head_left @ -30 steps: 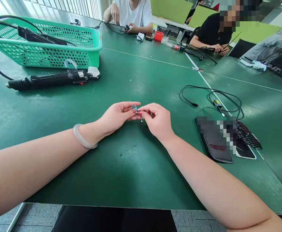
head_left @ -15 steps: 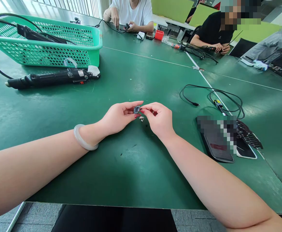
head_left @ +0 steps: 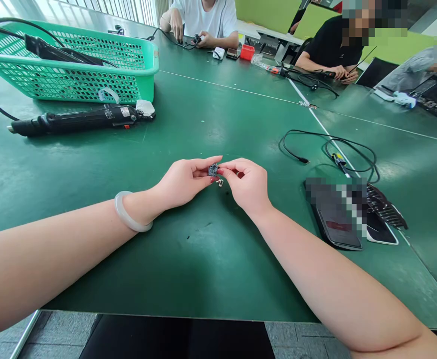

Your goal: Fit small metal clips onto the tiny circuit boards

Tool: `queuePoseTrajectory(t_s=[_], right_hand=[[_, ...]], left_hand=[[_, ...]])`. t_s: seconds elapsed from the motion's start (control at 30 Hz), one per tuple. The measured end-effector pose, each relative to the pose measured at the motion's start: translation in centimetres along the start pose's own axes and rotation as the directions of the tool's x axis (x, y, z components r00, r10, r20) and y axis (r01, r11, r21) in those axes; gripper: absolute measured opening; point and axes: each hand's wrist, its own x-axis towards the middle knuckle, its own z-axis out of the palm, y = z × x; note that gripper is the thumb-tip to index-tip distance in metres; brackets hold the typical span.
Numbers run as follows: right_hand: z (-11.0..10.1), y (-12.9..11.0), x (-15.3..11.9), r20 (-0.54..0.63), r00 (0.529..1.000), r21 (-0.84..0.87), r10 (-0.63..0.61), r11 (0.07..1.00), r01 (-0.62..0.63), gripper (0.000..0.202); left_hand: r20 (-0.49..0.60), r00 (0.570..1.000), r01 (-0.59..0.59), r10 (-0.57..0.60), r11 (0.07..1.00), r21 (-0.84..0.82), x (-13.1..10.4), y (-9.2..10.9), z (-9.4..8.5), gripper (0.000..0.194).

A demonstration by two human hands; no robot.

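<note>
The left hand and right hand pinch one small dark part, one tiny metallic piece showing just below the grip. Beyond it, leftward, one green basket holds black equipment and cables; one black tool lies nearer.

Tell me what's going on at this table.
A person's left hand holds a small dark part above the green table, while the right hand seems to pinch its right edge. A small metallic piece shows just below; whether it is held or lying on the table is unclear. Off to the left, a black tool lies in front of a green basket.
</note>
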Motion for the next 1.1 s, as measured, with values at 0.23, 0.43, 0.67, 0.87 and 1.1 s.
queuePoseTrajectory(t_s=[0.23,0.43,0.67,0.87,1.1], right_hand=[[-0.1,-0.1,-0.2,0.023,1.000,0.003,0.020,1.000,-0.020,0.010],[0.0,0.1,0.0,0.065,0.998,0.001,0.013,1.000,-0.013,0.010],[-1.2,1.9,1.3,0.246,0.956,-0.219,0.160,0.970,-0.106,0.012],[-1.3,2.0,1.1,0.315,0.944,-0.261,0.099,0.965,-0.014,0.007],[-1.1,2.3,1.1,0.275,0.961,-0.243,0.021,0.969,0.048,0.026]], left_hand=[[-0.017,0.999,0.044,-0.044,0.999,-0.014,-0.2,0.4,0.1,0.052],[-0.022,0.993,0.112,-0.115,0.987,-0.116,0.1,0.4,0.0,0.043],[-0.176,0.965,0.136,-0.192,0.948,-0.288,1.0,0.0,-0.6,0.028],[-0.167,0.967,0.127,-0.190,0.936,-0.329,1.2,-0.4,-0.6,0.026],[-0.147,0.970,0.124,-0.193,0.915,-0.383,1.3,-0.7,-0.5,0.026]])
